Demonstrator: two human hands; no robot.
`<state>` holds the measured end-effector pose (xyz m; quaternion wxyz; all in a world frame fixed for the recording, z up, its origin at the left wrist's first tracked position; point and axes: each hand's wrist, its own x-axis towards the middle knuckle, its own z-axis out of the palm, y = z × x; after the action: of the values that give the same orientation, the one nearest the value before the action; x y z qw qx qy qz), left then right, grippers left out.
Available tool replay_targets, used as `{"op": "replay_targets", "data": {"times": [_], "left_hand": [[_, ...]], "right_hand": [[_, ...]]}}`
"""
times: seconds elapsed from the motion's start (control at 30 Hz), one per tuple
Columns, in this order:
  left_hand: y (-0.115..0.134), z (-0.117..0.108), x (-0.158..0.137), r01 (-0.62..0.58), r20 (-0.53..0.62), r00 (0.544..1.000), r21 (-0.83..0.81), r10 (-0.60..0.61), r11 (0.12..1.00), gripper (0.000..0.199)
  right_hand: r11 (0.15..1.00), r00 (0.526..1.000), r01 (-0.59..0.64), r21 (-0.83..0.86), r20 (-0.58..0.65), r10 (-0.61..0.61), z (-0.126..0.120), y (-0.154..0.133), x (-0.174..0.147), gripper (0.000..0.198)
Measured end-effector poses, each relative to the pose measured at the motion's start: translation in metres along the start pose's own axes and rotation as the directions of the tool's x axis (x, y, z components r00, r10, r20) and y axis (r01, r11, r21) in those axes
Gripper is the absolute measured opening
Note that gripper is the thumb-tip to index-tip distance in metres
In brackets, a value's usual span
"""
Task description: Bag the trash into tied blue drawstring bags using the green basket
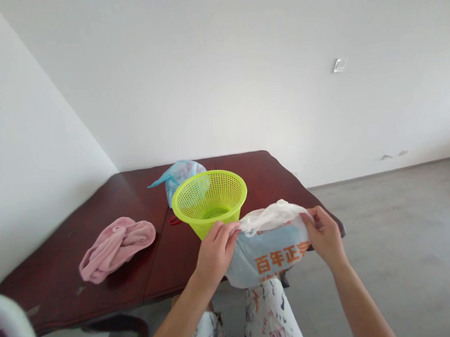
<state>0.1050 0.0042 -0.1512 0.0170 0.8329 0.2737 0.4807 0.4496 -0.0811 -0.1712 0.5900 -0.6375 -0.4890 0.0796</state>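
Observation:
A white plastic bag [269, 251] with orange printed characters hangs between my hands at the table's front right edge. Its bunched upper edge is pinched at the left end by my left hand [217, 247] and at the right end by my right hand [324, 233]. Fingers of both hands are closed on the plastic. Something fills the bag, but its contents are hidden. Just behind my left hand stands a yellow-green perforated plastic basket [201, 217], upright, with no items visible inside.
The dark red wooden table [158, 257] carries a folded pink cloth [118, 247] at left and a knotted blue plastic bag [180, 173] behind the basket. A small red item [174, 220] lies near the basket. A white curved bar [14, 320] occupies the lower left corner. White walls stand behind.

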Motion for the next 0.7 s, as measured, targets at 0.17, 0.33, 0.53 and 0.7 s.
{"op": "replay_targets", "data": {"times": [0.17,0.33,0.53,0.7], "left_hand": [[0.011,-0.023,-0.005,0.029,-0.025,0.999,0.026,-0.028,0.999,0.011],[0.036,-0.020,-0.011,-0.009,0.077,0.997,-0.017,0.011,1.000,0.049],[0.045,-0.009,-0.005,0.034,0.045,0.999,-0.200,-0.026,0.979,0.018],[0.060,0.014,-0.012,0.260,-0.104,0.924,-0.532,-0.367,0.806,0.011]], "right_hand": [[0.990,0.977,-0.091,0.108,-0.185,0.110,-0.005,0.019,0.008,0.043],[0.995,0.991,0.088,0.049,0.092,-0.092,0.001,-0.010,-0.004,0.038],[0.996,0.994,0.093,-0.008,0.058,-0.092,0.004,-0.033,0.007,0.045],[0.998,0.953,0.003,0.068,-0.303,0.017,0.010,-0.019,0.020,0.058]]}}
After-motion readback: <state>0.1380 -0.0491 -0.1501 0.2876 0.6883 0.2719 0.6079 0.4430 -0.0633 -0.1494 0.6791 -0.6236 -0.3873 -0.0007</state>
